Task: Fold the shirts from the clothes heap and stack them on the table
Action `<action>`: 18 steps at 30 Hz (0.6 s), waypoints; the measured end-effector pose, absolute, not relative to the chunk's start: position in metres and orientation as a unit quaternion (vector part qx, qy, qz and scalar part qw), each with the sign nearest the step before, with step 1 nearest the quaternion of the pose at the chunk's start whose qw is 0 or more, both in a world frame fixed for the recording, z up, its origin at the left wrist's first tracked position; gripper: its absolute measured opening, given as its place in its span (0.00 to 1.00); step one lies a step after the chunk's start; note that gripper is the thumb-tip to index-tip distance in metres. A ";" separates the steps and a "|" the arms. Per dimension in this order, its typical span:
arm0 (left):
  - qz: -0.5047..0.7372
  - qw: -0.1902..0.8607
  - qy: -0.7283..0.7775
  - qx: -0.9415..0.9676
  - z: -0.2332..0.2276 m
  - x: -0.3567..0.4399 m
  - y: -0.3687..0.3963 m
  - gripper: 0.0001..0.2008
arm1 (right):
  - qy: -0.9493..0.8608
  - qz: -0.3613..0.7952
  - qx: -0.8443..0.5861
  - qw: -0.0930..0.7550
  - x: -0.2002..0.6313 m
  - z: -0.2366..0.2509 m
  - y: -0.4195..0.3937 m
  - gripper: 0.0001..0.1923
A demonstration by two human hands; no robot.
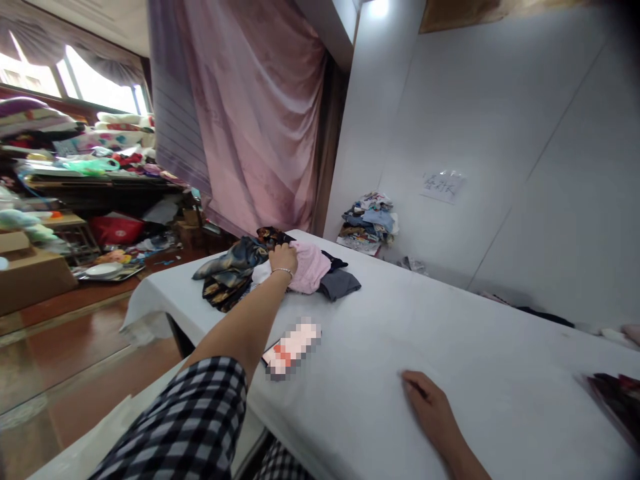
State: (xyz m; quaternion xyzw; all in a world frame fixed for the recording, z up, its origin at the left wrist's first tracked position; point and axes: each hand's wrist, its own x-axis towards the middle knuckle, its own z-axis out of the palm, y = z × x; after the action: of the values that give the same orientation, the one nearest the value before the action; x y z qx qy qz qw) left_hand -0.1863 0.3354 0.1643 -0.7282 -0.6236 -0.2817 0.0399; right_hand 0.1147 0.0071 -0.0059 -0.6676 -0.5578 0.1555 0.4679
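1. The left hand [283,259] reaches onto the pink cloth [311,268] atop the white table [370,333]; fingertips hidden, I cannot tell whether they pinch.
2. The right hand [425,395] curls loosely, palm unseen.
3. Pixelation masks a flat object [295,347].

Left hand [283,259]: tips of the fingers out of sight; grip on the pink garment [311,267] just beside them can't be told. White garment [261,273], left of the fingers, partly covered by that hand. Phone [294,348], nearer the wearer than those fingers: screen pixelated, unreadable. Right hand [433,403]: fingers curled under, mostly hidden; arm cut off at bottom edge. Well right of its fingers, dark red cloth [617,400] blurred, cut off at right edge. Bench [370,400] beneath them also cut off. Paper sign [444,188], far beyond: handwriting too small to read.
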 end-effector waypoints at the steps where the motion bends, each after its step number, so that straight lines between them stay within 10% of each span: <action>1: -0.295 0.035 -0.619 -0.727 0.170 -0.179 0.335 0.17 | -0.556 0.165 -0.664 0.473 0.115 -0.004 0.007 0.17; 18: -0.594 -0.211 -0.463 -0.623 0.227 -0.098 0.344 0.15 | -0.489 0.257 -0.644 0.529 0.120 0.006 0.004 0.21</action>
State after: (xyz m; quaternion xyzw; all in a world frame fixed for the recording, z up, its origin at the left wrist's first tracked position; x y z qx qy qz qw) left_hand -0.0979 0.3435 0.2270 -0.6229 -0.4635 -0.5940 -0.2107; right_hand 0.1196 0.0039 0.0059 -0.6438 -0.4894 0.2572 0.5291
